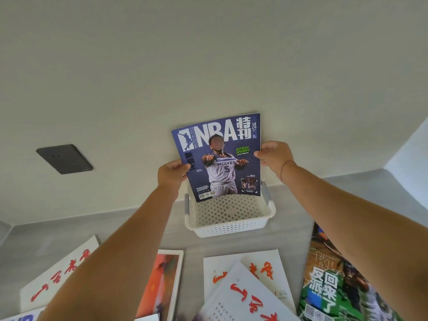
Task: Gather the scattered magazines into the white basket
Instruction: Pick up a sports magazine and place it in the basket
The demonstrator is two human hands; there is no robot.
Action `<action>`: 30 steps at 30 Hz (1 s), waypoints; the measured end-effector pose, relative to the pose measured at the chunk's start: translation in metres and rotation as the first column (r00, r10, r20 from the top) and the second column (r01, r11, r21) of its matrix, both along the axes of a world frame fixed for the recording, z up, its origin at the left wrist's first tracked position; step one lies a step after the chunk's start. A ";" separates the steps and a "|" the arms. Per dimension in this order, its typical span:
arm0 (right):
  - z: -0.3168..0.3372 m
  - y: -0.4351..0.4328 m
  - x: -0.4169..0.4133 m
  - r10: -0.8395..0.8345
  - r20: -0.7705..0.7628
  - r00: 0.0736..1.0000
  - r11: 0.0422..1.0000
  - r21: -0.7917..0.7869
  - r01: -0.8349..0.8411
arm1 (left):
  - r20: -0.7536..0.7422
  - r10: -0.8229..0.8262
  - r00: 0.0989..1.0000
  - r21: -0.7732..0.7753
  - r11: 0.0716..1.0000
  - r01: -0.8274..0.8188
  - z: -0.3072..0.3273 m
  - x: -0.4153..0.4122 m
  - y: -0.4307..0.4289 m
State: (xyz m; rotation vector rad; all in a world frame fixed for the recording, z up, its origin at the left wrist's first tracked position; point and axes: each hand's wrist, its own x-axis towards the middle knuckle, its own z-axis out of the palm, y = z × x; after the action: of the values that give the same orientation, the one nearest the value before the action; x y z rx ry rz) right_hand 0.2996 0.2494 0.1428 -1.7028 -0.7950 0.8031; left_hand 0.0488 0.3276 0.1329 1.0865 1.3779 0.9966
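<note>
A blue NBA magazine (220, 156) stands upright with its lower edge down inside the white perforated basket (228, 220), which sits on the grey surface near the wall. My left hand (171, 173) grips the magazine's left edge. My right hand (275, 156) pinches its right edge. Other magazines lie flat nearer to me: a white one with red script (53, 274) at the left, an orange one (162, 281), two overlapping white ones with red script (250, 281), and a green one (331, 286) at the right.
A pale wall (208, 66) rises directly behind the basket, with a dark wall socket plate (64, 159) at the left. The wall turns a corner at the far right (407, 147). The grey surface (120, 225) runs from the wall toward me.
</note>
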 end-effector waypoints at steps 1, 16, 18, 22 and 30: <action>-0.002 0.001 -0.001 0.001 0.012 1.000 1.000 -0.008 -0.001 | -0.004 0.006 1.000 -0.002 1.000 -0.006 -0.002 0.000 0.002; -0.028 0.006 -0.002 -0.055 0.145 0.988 0.990 -0.122 0.073 | -0.004 0.076 0.997 -0.059 0.995 -0.076 -0.033 0.002 0.009; -0.028 0.005 -0.001 -0.054 0.149 0.987 0.990 -0.124 0.073 | -0.039 0.072 0.997 -0.041 0.996 -0.073 -0.035 0.002 0.010; -0.026 0.002 -0.003 -0.034 0.197 0.980 0.987 -0.146 0.063 | -0.110 0.065 0.992 -0.019 0.998 -0.067 -0.038 0.000 0.012; -0.025 -0.015 -0.013 -0.006 0.220 0.976 0.989 -0.142 0.038 | -0.191 0.057 0.980 -0.040 0.997 -0.066 -0.045 -0.019 0.004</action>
State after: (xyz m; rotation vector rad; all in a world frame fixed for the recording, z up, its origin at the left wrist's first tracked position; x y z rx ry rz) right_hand 0.2863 0.2347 0.1182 -1.9519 -0.8823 0.6794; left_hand 0.0299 0.3315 0.0880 1.1329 1.5901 0.9188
